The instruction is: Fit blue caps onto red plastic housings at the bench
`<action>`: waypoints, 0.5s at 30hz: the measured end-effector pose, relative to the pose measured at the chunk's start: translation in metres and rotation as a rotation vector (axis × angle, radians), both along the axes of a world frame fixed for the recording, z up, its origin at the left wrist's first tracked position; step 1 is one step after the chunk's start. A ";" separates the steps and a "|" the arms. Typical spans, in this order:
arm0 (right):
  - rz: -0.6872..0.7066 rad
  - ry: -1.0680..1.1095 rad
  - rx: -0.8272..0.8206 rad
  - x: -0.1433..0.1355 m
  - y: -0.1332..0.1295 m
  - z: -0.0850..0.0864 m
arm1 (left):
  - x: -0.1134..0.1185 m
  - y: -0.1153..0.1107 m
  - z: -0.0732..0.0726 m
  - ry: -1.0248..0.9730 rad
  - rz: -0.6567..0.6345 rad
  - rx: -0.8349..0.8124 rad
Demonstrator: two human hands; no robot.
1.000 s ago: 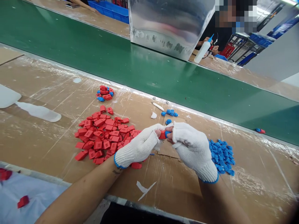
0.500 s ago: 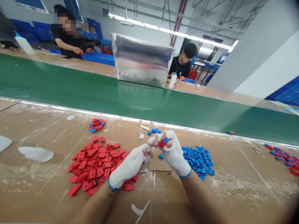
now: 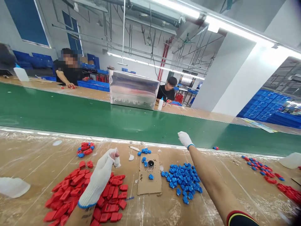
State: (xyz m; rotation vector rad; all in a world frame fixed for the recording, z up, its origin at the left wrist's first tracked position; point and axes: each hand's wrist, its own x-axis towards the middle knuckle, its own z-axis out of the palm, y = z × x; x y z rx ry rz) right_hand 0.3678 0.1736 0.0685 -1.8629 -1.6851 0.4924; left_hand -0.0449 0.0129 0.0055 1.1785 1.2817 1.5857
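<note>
Both my hands wear white knit gloves with blue cuffs. My left hand (image 3: 101, 175) hovers over the pile of red plastic pieces (image 3: 113, 196), its fingers curled together; whether anything sits inside the curl is hidden. Stretched far forward, my right hand (image 3: 185, 139) is above the green conveyor belt (image 3: 131, 124). Its back faces me, so its fingertips and anything in them are hidden. Between the hands lies a piece of cardboard (image 3: 149, 185) with a small round dark-filled cup (image 3: 150, 164) and a few blue pieces. A pile of small blue pieces (image 3: 182, 179) is beside it.
Joined red-and-blue pieces (image 3: 263, 168) lie in rows at the right, and a small cluster (image 3: 86, 149) lies at the left. One joined piece (image 3: 215, 147) is by the belt's edge. Across the belt stand a metal panel (image 3: 134, 89) and a bottle (image 3: 160, 103); two people work there.
My hands have parted. The right, which held a joined red-and-blue piece, has reached forward over the belt; the left has drawn back left over the red pile. The view has tilted up.
</note>
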 end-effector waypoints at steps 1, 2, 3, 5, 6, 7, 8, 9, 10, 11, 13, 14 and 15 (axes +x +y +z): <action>-0.006 -0.069 -0.026 0.003 0.004 -0.003 | 0.001 0.001 -0.001 0.016 0.002 0.000; -0.013 -0.133 -0.051 0.003 0.008 -0.006 | 0.001 0.001 -0.001 0.030 0.008 -0.002; -0.021 -0.189 -0.075 0.002 0.012 -0.009 | 0.002 0.002 -0.001 0.042 0.007 -0.005; -0.041 -0.278 -0.119 -0.005 0.020 -0.017 | 0.004 0.002 0.001 0.055 -0.016 -0.009; -0.054 -0.313 -0.138 -0.010 0.023 -0.022 | 0.005 0.000 0.003 0.063 -0.028 -0.009; -0.066 -0.340 -0.153 -0.016 0.024 -0.026 | 0.006 -0.001 0.004 0.071 -0.025 -0.004; -0.077 -0.361 -0.163 -0.022 0.024 -0.030 | 0.006 -0.003 0.005 0.078 -0.008 0.007; -0.084 -0.375 -0.167 -0.026 0.023 -0.033 | 0.007 -0.005 0.006 0.084 0.017 0.023; -0.089 -0.383 -0.164 -0.030 0.020 -0.036 | 0.006 -0.007 0.007 0.086 0.050 0.041; -0.089 -0.386 -0.157 -0.033 0.015 -0.037 | 0.005 -0.008 0.007 0.084 0.087 0.061; -0.086 -0.378 -0.137 -0.036 0.001 -0.034 | 0.000 -0.008 0.008 0.096 0.121 0.092; -0.085 -0.367 -0.125 -0.035 -0.007 -0.030 | -0.004 -0.008 0.008 0.122 0.112 0.100; -0.088 -0.353 -0.112 -0.034 -0.016 -0.024 | -0.008 -0.007 0.010 0.159 0.096 0.103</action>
